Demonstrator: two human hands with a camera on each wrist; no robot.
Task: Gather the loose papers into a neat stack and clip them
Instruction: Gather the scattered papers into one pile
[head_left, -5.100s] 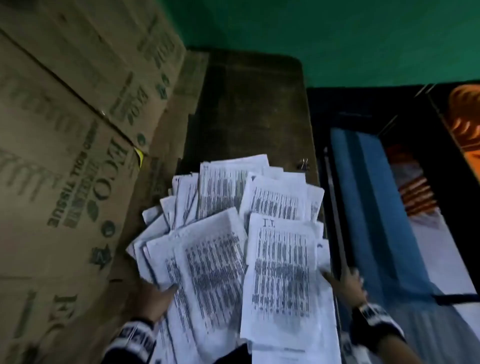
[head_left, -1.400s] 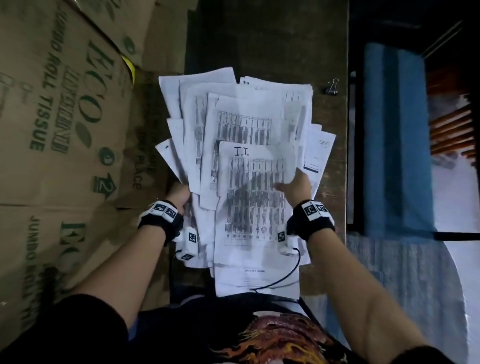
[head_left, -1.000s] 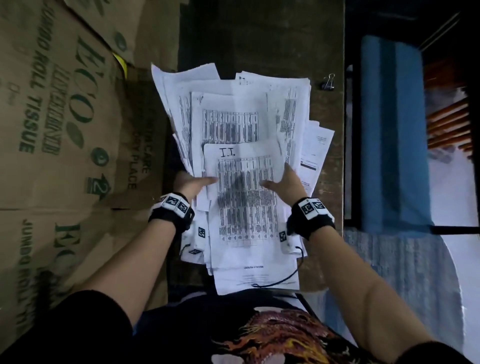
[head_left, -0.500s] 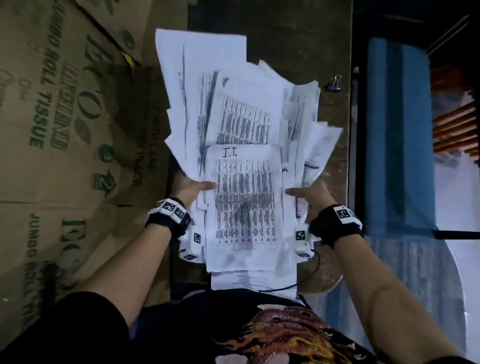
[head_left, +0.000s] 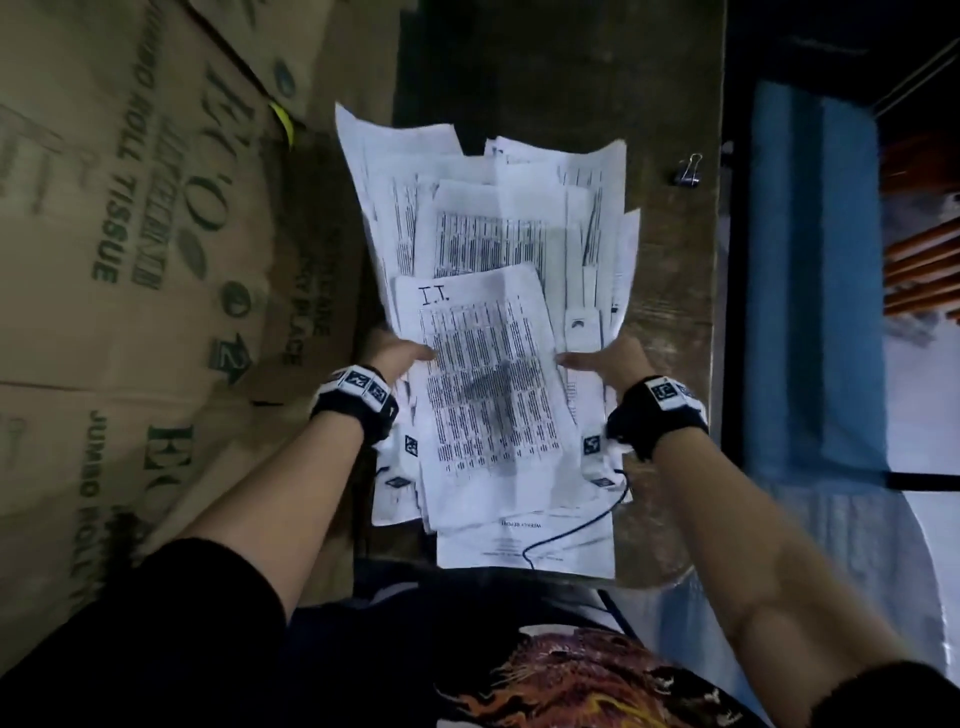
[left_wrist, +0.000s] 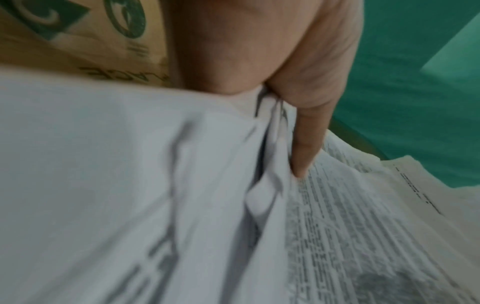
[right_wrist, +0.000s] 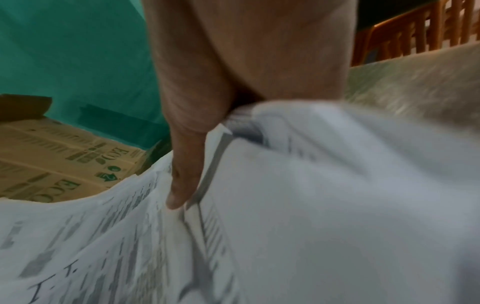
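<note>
The risk here, as I judge it, is sheets sliding out of the papers (head_left: 488, 322): the bundle is ragged, with corners fanned at its far end and loose sheets jutting at the near end, so a squeeze from the sides alone could buckle or spill it. The left hand (head_left: 393, 352) grips its left edge and the right hand (head_left: 608, 358) its right edge, thumbs on top, fingers underneath. The bundle sits mid-counter (head_left: 670, 322), long axis running near to far, headings toward the far end. The binder clip (head_left: 689, 170) lies apart, far right.
</note>
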